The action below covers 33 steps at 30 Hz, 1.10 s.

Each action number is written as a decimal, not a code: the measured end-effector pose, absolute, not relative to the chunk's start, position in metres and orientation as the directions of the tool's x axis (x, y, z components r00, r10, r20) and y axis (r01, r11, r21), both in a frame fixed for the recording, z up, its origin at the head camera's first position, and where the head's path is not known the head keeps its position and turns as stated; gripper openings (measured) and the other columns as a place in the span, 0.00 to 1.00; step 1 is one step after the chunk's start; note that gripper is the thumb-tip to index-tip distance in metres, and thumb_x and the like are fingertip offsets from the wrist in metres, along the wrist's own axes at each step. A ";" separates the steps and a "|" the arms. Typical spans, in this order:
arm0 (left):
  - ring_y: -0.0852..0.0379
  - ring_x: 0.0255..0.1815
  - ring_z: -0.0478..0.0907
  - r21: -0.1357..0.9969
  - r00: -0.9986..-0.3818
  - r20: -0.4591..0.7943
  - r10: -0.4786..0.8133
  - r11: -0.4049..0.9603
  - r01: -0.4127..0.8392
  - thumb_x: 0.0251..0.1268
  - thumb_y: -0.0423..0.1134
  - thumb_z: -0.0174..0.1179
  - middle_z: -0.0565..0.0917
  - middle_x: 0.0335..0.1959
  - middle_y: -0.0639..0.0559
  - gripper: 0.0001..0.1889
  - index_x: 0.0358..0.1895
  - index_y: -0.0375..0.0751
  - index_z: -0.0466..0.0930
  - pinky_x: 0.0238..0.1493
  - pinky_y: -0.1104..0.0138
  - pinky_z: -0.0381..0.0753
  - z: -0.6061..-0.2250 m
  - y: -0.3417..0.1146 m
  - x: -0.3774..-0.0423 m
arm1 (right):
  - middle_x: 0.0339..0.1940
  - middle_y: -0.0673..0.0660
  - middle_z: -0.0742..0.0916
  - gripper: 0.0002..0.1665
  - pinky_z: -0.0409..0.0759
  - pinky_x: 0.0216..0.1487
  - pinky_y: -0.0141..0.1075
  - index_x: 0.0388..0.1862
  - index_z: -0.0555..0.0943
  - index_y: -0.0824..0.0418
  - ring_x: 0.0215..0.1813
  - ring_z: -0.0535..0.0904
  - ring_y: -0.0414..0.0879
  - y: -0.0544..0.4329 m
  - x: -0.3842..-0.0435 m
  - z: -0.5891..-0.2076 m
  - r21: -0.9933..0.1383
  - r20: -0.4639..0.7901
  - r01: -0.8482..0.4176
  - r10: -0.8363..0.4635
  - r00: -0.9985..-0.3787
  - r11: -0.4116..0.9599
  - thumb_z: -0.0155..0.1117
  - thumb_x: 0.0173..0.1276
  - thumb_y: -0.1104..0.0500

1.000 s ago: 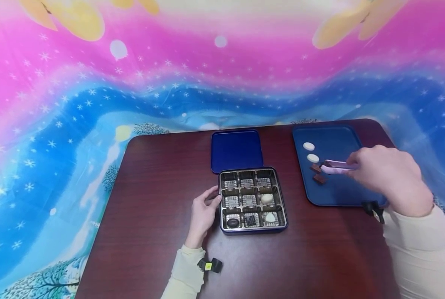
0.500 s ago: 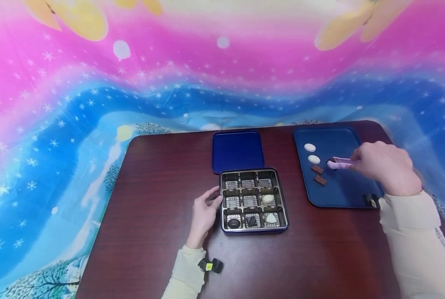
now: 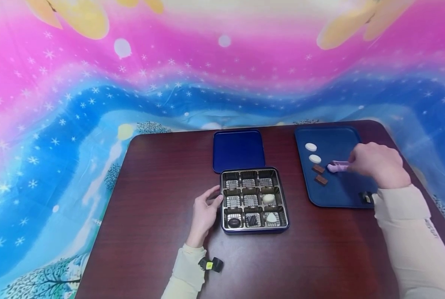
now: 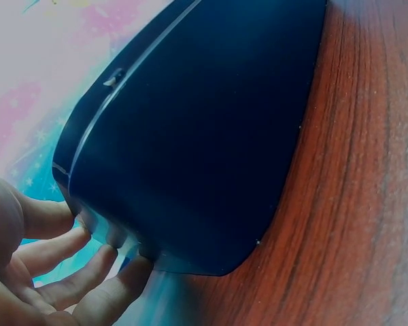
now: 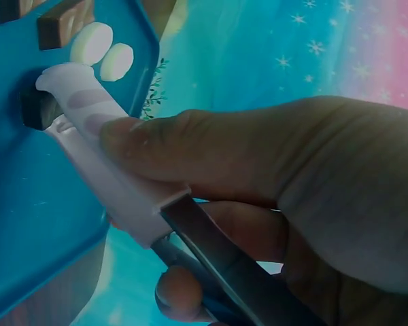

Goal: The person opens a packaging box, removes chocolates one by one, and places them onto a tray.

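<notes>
In the head view my left hand (image 3: 203, 214) touches the left side of an open blue tin (image 3: 254, 231) with a divided insert. The left wrist view shows its fingertips against the tin's wall. The bottom row holds a dark oval chocolate (image 3: 234, 223), a dark striped chocolate (image 3: 252, 220) and a white triangular chocolate (image 3: 271, 217). A cream oval chocolate (image 3: 269, 198) sits above the last. Over the blue tray (image 3: 338, 193), my right hand (image 3: 379, 164) grips tongs with pale pink tips (image 5: 88, 102). A dark chocolate (image 5: 37, 109) lies at those tips, partly covered.
Two white oval chocolates (image 3: 314, 158) and two brown rectangular chocolates (image 3: 321, 179) lie along the tray's left side. Behind the tin lies a flat blue lid (image 3: 238, 149). The dark red table (image 3: 162, 187) ends at a patterned cloth backdrop (image 3: 222, 83).
The tongs' tips have shifted right, away from the brown chocolates. My right hand has moved slightly up and left in view. My left hand stays against the tin.
</notes>
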<state>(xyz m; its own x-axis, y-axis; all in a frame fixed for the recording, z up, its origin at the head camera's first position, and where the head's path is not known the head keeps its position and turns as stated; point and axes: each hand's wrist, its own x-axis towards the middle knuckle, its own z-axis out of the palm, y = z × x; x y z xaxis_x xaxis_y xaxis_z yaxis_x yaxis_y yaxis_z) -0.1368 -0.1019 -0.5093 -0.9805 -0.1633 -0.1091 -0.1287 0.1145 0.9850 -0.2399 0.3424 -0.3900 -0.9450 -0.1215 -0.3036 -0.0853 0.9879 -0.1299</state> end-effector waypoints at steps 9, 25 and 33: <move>0.43 0.48 0.86 0.989 -0.982 -0.091 -0.163 0.103 -0.108 0.70 0.31 0.63 0.84 0.56 0.36 0.19 0.62 0.35 0.81 0.42 0.58 0.88 -0.508 -0.101 -0.136 | 0.32 0.59 0.86 0.19 0.75 0.22 0.45 0.40 0.89 0.61 0.32 0.74 0.54 0.341 -0.239 -0.393 -0.118 -0.343 -0.061 -0.098 -0.934 0.991 0.76 0.61 0.46; 0.46 0.47 0.86 0.985 -0.980 -0.109 -0.167 0.116 -0.129 0.69 0.30 0.63 0.86 0.54 0.39 0.18 0.61 0.38 0.82 0.40 0.64 0.87 -0.509 -0.102 -0.136 | 0.27 0.55 0.84 0.18 0.74 0.20 0.45 0.36 0.88 0.59 0.29 0.74 0.53 0.338 -0.229 -0.384 -0.146 -0.324 -0.049 -0.094 -0.941 0.988 0.73 0.63 0.44; 0.43 0.47 0.86 0.986 -0.981 -0.099 -0.167 0.114 -0.119 0.69 0.31 0.63 0.85 0.54 0.37 0.18 0.61 0.38 0.82 0.40 0.63 0.87 -0.509 -0.102 -0.136 | 0.24 0.55 0.83 0.24 0.73 0.19 0.46 0.36 0.88 0.59 0.28 0.73 0.53 0.328 -0.218 -0.362 -0.130 -0.226 -0.052 -0.081 -0.971 0.990 0.71 0.63 0.39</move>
